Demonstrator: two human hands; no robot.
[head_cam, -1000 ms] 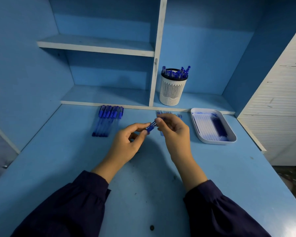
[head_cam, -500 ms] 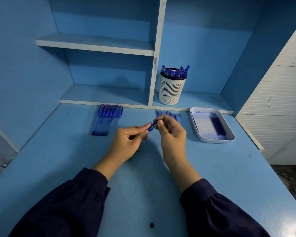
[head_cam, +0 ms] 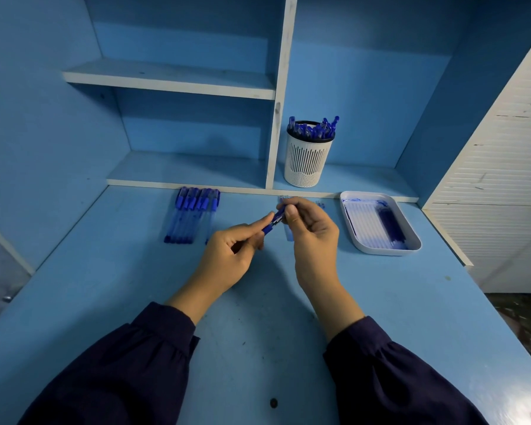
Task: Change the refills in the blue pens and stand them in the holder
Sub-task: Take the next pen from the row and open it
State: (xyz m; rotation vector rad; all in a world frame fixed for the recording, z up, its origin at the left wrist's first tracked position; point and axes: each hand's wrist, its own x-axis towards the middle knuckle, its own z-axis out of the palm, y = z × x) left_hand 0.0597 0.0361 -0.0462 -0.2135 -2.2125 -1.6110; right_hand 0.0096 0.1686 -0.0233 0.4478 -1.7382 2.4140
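Note:
A blue pen (head_cam: 274,220) is held between both hands above the middle of the blue desk. My left hand (head_cam: 232,259) pinches its lower end with thumb and forefinger. My right hand (head_cam: 311,228) grips its upper end, and a small gap shows in the pen between the two hands. Several capped blue pens (head_cam: 193,214) lie side by side at the back left of the desk. A white slotted holder (head_cam: 307,162) with several blue pens standing in it is on the low shelf. More clear pen parts (head_cam: 288,233) lie partly hidden behind my right hand.
A white tray (head_cam: 413,237) with several refills lies at the back right of the desk. Blue shelving (head_cam: 172,78) rises behind, split by a white upright divider (head_cam: 281,96). A white slatted panel (head_cam: 503,179) stands at the right. The desk's right edge (head_cam: 503,326) drops to the floor.
Both hands have stayed together on the pen. The pen's two parts now show a small gap between them where the hands meet.

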